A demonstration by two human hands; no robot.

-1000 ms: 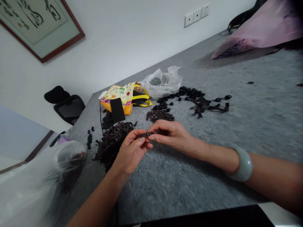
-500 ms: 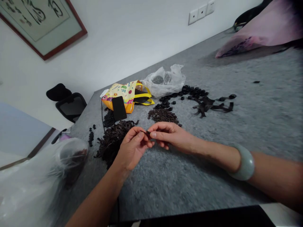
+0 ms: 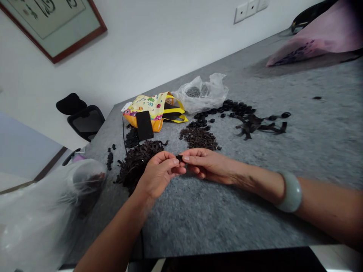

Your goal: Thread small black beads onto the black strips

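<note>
A small dark piece (image 3: 179,157), too small to make out in detail, is pinched in the air above the table between the left hand (image 3: 159,175) and the right hand (image 3: 207,164). The fingertips of both hands close on it from either side, so both grips are shut, with the right wrist wearing a pale green bangle (image 3: 289,192). Just beyond the left hand lies a large heap of dark strips (image 3: 137,162), and a smaller dark heap (image 3: 131,138) sits farther out. Ahead of the grip is a pile of short dark bits (image 3: 198,138), and past it runs a scatter of round black pieces (image 3: 224,111). Farther right, a tangle of dark strips (image 3: 256,126) lies with a few round pieces beside it. Left of the large heap is a thin line of small black pieces (image 3: 109,160). By how they lie, much has been parted into separate heaps, while the tangle looks unsorted; how much remains inside the heaps cannot be told. Beyond the grip, a phone (image 3: 144,125) rests against a yellow tote bag (image 3: 151,109), beside a clear plastic bag (image 3: 201,94), all on a grey felt table cover (image 3: 227,223).
</note>
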